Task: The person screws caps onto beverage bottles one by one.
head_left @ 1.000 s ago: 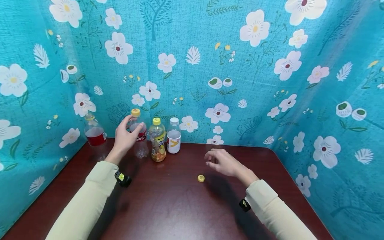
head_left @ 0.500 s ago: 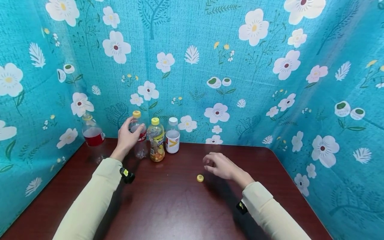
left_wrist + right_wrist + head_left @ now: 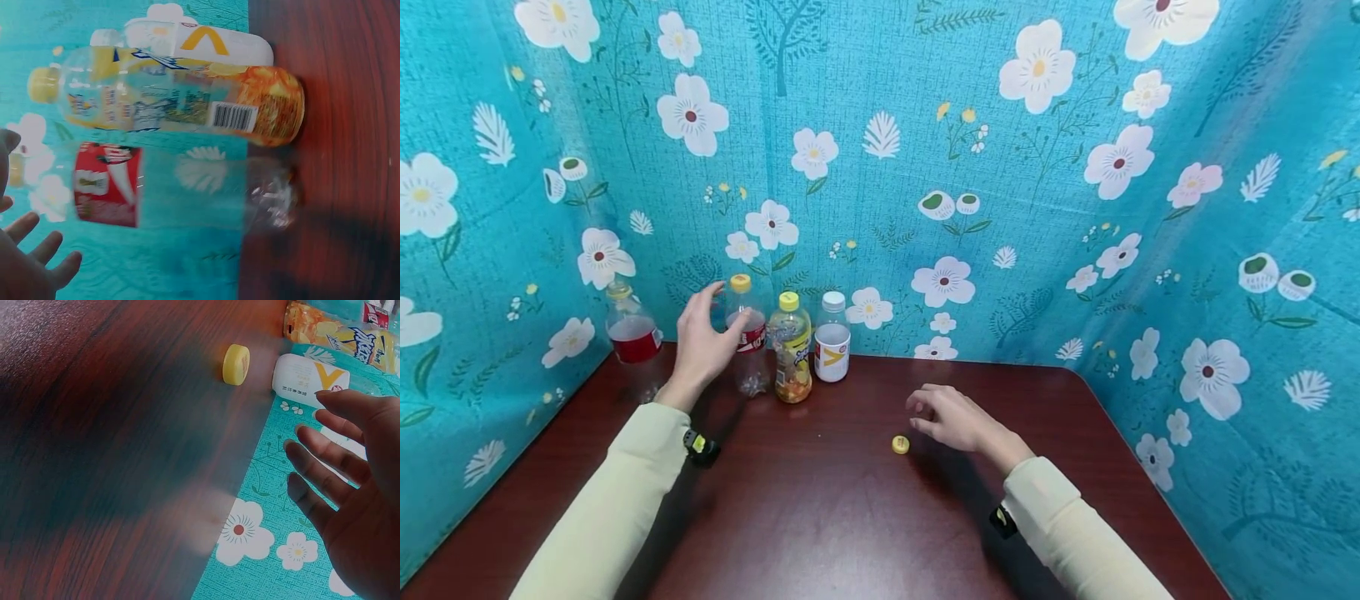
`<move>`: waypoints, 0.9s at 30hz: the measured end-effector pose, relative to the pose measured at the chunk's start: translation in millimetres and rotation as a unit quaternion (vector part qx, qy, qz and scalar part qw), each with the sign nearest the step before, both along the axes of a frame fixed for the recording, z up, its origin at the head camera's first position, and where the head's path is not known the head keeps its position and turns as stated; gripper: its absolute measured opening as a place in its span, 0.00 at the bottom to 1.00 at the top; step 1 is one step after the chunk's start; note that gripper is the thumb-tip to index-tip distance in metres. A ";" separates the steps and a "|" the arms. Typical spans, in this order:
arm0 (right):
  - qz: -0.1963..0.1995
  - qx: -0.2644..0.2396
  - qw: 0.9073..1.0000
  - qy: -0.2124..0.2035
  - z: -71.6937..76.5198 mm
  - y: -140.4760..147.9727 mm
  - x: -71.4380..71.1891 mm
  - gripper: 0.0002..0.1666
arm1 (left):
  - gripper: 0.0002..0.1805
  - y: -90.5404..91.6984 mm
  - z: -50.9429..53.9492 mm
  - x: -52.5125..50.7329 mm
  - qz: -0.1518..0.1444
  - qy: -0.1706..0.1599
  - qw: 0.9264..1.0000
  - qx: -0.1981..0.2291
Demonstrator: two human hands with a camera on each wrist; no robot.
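A clear plastic bottle (image 3: 751,367) with a red label and yellow cap stands upright at the back left of the table. Beside its upper part is my left hand (image 3: 706,342), fingers spread; the left wrist view has them apart from the bottle. My right hand (image 3: 951,417) hovers above the table with loosely bent fingers and holds nothing. Just left of it a loose yellow bottle cap (image 3: 900,445) lies on the tabletop. To the right of the red-label bottle stand a yellow-capped drink bottle (image 3: 792,358) and a white-capped bottle (image 3: 832,346).
Another red-label bottle (image 3: 636,337) stands further left, partly behind the left forearm. The dark wooden table (image 3: 820,517) meets a blue flowered curtain (image 3: 865,225) at its back and sides.
My left hand, close around the red-label bottle's upper part half a second ago, has drawn back a little to the left with its fingers wider. The right hand is nearly still.
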State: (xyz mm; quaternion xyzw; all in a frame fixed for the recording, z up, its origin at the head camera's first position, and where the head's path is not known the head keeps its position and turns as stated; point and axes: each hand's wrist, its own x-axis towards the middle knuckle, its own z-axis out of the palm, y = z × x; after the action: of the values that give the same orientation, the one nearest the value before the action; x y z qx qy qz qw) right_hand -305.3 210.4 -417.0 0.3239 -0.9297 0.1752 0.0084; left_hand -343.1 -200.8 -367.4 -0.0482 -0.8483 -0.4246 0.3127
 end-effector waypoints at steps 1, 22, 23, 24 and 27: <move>-0.002 0.001 1.000 -0.002 -0.5 -0.1 0.8 0.12 | 0.36 -2.2 2.8 5.0 0.007 0.017 1.000 -0.006; 0.027 0.040 0.998 -0.044 -22.8 -11.6 -2.3 0.23 | 0.55 -94.7 0.7 33.3 0.198 -0.051 0.974 0.093; 0.030 0.044 0.998 -0.043 -24.2 -12.9 -2.4 0.22 | 0.55 -95.9 -0.3 31.9 0.192 -0.061 0.975 0.095; 0.033 0.047 0.997 -0.043 -25.3 -14.1 -2.5 0.21 | 0.55 -96.9 -1.3 30.6 0.187 -0.070 0.975 0.095; 0.042 0.056 0.997 -0.043 -27.8 -17.4 -2.7 0.18 | 0.54 -98.6 -4.0 26.2 0.172 -0.086 0.977 0.094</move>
State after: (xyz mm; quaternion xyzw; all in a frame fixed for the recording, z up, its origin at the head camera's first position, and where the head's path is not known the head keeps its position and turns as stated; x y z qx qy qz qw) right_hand -308.0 193.0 -444.8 0.3545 -0.9233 0.1363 -0.0568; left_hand -316.9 -299.4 -371.4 0.1648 -0.8238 -0.4448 0.3104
